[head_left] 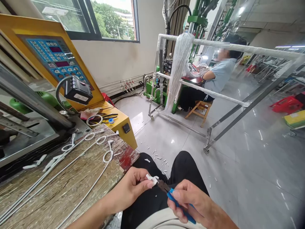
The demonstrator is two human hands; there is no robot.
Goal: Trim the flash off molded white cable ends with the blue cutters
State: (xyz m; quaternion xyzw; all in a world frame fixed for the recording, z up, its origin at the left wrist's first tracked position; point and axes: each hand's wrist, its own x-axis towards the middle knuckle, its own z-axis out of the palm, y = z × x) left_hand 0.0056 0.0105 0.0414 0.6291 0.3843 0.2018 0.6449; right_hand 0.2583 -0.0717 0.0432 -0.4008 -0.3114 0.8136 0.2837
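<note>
My left hand (134,186) pinches a small white plastic piece (152,178) between thumb and fingers, above my lap. My right hand (190,200) is wrapped around blue-handled pliers (175,200), whose dark jaws (162,184) touch the white piece. Both hands sit over my black trousers, just off the right edge of the worn wooden bench (64,190). Several white cables (78,156) with looped ends lie across the bench to my left.
A yellow machine with a blue control panel (57,60) stands at the left, tools and a tape roll (94,121) on its ledge. White scraps litter the floor (157,156). A wrapped metal rack (214,95) hung with white cables stands ahead; another person (214,76) sits beyond it.
</note>
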